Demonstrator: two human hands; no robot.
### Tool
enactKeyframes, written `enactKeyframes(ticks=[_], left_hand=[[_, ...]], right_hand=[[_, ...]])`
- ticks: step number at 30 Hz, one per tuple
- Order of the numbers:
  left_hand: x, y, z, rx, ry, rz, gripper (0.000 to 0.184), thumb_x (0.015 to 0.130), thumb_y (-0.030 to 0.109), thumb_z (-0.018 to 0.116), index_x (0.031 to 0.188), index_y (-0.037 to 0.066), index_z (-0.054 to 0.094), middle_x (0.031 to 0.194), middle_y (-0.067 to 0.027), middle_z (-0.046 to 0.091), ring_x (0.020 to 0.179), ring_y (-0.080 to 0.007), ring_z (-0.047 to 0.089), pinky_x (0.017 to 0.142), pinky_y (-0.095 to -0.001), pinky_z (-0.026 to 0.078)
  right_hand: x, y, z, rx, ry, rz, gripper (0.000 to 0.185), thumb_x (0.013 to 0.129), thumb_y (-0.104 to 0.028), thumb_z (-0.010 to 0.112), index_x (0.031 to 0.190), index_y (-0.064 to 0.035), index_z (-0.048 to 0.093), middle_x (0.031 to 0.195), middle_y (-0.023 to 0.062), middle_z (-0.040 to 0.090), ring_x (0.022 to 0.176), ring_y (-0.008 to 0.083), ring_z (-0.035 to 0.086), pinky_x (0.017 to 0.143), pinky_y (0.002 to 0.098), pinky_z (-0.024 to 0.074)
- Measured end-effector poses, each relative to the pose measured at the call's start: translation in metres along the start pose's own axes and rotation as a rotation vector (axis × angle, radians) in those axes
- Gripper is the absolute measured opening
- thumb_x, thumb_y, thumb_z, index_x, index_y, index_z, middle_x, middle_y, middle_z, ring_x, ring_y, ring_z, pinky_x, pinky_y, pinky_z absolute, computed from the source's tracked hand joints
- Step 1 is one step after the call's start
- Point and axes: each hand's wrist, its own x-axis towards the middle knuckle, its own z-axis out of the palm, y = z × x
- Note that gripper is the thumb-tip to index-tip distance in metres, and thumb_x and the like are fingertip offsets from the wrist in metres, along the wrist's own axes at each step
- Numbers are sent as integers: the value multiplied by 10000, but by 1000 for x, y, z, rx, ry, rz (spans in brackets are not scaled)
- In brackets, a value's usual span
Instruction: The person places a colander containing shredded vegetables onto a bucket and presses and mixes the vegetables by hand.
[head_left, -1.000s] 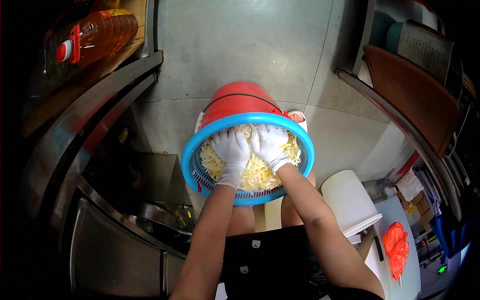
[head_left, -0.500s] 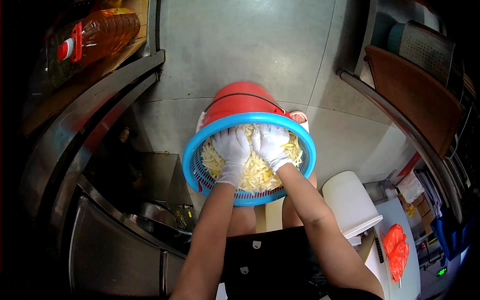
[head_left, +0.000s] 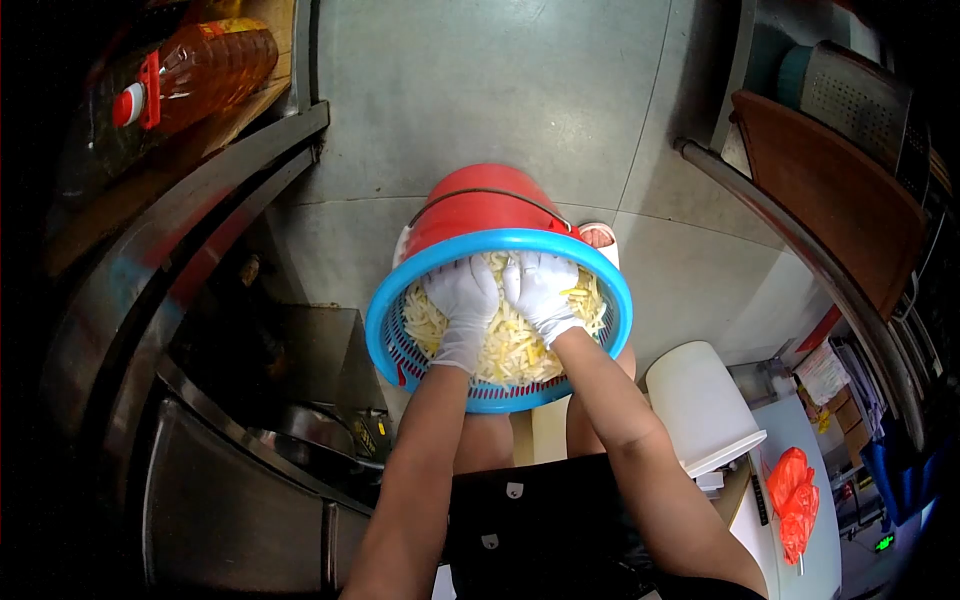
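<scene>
A blue plastic colander (head_left: pixel 377 345) holds a heap of pale yellow-white cut vegetable strips (head_left: pixel 517 350); their exact kind is not clear. Both my hands wear white gloves and rest palm down on the heap, close to the far rim. My left hand (head_left: pixel 465 295) lies on the left part of the strips, fingers stretched away from me. Beside it, my right hand (head_left: pixel 543 290) presses on the right part, its fingers also pointing away and its thumb toward the left hand. Some fingertips are hard to make out. Under and beyond the colander is a red bucket (head_left: pixel 490 195) with a wire handle.
Metal shelving (head_left: pixel 240 150) with a large oil bottle (head_left: pixel 215 75) stands on the left. A metal rail (head_left: pixel 800 240) and a brown board (head_left: pixel 835 195) are on the right. Near my right arm are a white bucket (head_left: pixel 700 405) and a red plastic bag (head_left: pixel 793 505).
My hands stay in nearly the same place on the strips. The far colander rim sits slightly lower in view and covers a bit more of the fingertips.
</scene>
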Motion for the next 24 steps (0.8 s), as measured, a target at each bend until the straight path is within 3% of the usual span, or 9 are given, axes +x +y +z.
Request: enactKeyframes(ticks=[10,13,19,24], left_hand=[[-1,-5,3,56,-68,66,380,884,285,481,1049,0,672,1109,-250,649,1007,-441,600,945,-551,417],[2,-3,2,16,27,74,380,893,291,485,1053,-2,667,1099,-248,652,985,-443,606,921,-554,431],[0,-4,3,46,-53,32,391,915,310,484,1069,-3,661,1081,-243,659,955,-444,616,891,-549,452],[3,2,-2,30,9,16,398,924,319,474,1066,-2,662,1082,-246,657,962,-446,616,893,-548,454]], right_hand=[[-3,1,6,16,21,17,235,743,-302,622,901,-132,656,817,144,604,717,356,585,624,522,439],[-3,0,5,-7,18,25,233,734,-299,629,899,-136,657,816,140,602,719,356,583,627,525,437],[-4,0,8,-8,2,28,241,721,-261,616,912,-119,654,802,155,596,718,369,576,614,502,453],[-1,-2,4,-21,52,13,232,717,-250,620,907,-121,657,790,147,595,703,362,575,622,498,454]])
